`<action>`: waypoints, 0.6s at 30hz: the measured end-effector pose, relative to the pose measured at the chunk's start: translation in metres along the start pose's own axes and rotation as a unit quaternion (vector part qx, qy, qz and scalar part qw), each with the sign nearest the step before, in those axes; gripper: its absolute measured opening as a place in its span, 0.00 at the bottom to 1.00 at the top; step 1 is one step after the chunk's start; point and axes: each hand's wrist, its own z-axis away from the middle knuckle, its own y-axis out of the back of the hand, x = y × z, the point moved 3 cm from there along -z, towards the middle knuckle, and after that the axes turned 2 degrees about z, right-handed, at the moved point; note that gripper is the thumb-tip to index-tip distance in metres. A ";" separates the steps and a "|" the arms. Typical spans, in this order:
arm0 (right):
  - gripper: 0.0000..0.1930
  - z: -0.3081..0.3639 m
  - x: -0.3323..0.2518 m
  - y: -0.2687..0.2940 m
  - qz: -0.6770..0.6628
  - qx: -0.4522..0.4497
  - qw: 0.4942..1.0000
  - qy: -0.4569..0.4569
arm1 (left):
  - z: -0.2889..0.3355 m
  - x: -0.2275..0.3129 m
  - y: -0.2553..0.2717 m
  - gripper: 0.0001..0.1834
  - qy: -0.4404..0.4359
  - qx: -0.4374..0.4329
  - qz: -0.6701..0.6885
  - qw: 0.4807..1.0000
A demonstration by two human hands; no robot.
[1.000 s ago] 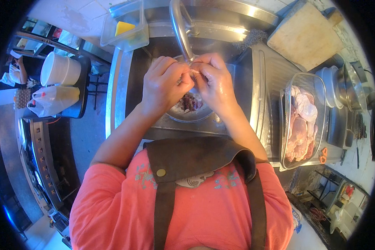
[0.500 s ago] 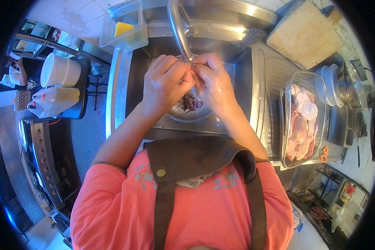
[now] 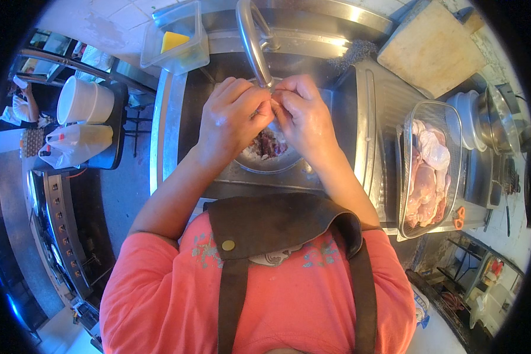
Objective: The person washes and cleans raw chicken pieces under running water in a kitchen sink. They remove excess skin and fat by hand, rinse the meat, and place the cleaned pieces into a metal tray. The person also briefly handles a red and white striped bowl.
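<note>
My left hand and my right hand meet under the spout of the metal faucet, above the sink. Both have curled fingers, thumbs and fingertips pinched close together. Whatever lies between the fingertips is too small and covered to name. Below them a round bowl stands in the steel sink. Dark red and pale scraps, like meat trimmings, lie in the bowl, partly hidden by my hands.
To the right, a wire basket of raw chicken pieces rests on the drainboard, with orange-handled scissors beside it. A cutting board leans behind. A clear plastic tub with a yellow sponge stands back left. Another person is far left.
My hands stay pinched together at the faucet, with only slight shifts of the fingers and the right wrist. Far left, the other person's arm has moved a little.
</note>
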 end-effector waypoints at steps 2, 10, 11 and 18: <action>0.04 -0.001 -0.002 0.001 0.000 -0.001 1.000 0.001 | -0.001 -0.001 0.000 0.11 -0.007 0.005 -0.006 1.000; 0.05 -0.002 -0.002 0.003 0.003 0.014 1.000 0.004 | 0.005 -0.005 0.000 0.11 0.016 0.042 0.038 0.998; 0.05 -0.002 -0.002 0.002 0.002 0.013 1.000 0.004 | 0.005 -0.004 0.000 0.11 0.019 0.036 0.035 0.999; 0.05 -0.002 -0.004 0.000 0.008 0.008 1.000 0.018 | 0.001 0.001 0.000 0.12 -0.005 0.019 -0.002 1.000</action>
